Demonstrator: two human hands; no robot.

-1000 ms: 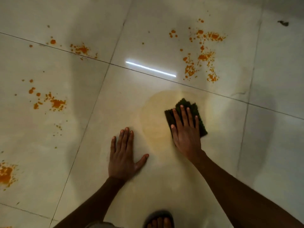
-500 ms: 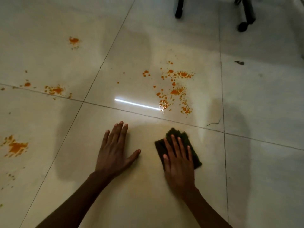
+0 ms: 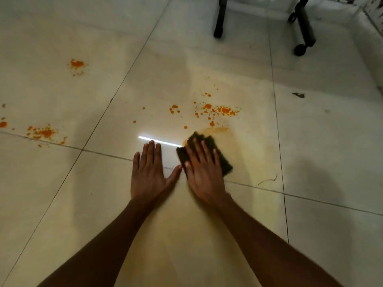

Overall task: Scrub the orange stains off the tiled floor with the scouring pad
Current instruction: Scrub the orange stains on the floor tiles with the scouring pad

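From the head camera, looking down, the right hand [image 3: 204,172] lay flat on the dark green scouring pad [image 3: 226,162], its fingers straight and spread, pressing the pad against the tiled floor [image 3: 323,152]. The pad's edges showed beyond the fingertips and to the right of the hand; its outline was blurred.

The left hand [image 3: 149,172] rested palm-down on the bare tile just left of the pad, fingers straight and close together, thumb stretched out toward the pad so that its tip came almost to the right hand's thumb. It held nothing. The two hands lay side by side, near each other.

Just beyond the pad ran a wet orange smear [image 3: 215,129], and farther beyond it a scatter of orange stains [image 3: 219,110] sat on the same tile. Well to the left of the pad, across a grout line, lay another patch of orange splatter [image 3: 42,133], and far beyond that a smaller orange spot [image 3: 77,64]. A bright strip of reflected light [image 3: 159,141] lay on the tile immediately left of the pad, above the left hand's fingertips.

Far beyond the pad stood black chair legs [image 3: 220,17], one ending in a caster wheel [image 3: 300,49]. To the right of the pad lay a small dark scrap [image 3: 298,95].
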